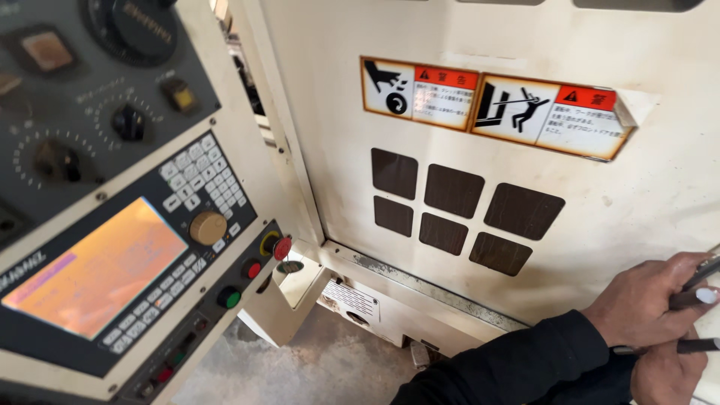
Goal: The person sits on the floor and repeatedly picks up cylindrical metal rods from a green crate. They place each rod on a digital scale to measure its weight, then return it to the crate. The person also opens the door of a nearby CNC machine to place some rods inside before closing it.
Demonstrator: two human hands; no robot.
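Note:
My left hand [646,301], in a black sleeve, reaches across to the lower right edge of the view and is closed around a dark bar handle [694,298] on the cream machine door [525,247]. Just below it my right hand [666,373] is only partly in view. It touches the lower part of the same handle [699,346]; its grip is cut off by the frame edge. The door carries two orange and white warning stickers [495,105] and several dark brown square patches [457,206].
At the left stands a tilted control panel [112,225] with an orange-lit screen [97,270], a keypad, rotary knobs, a red round button [282,247] and a green button [229,298]. A concrete floor [322,367] shows below, along with the door's worn metal bottom rail [427,289].

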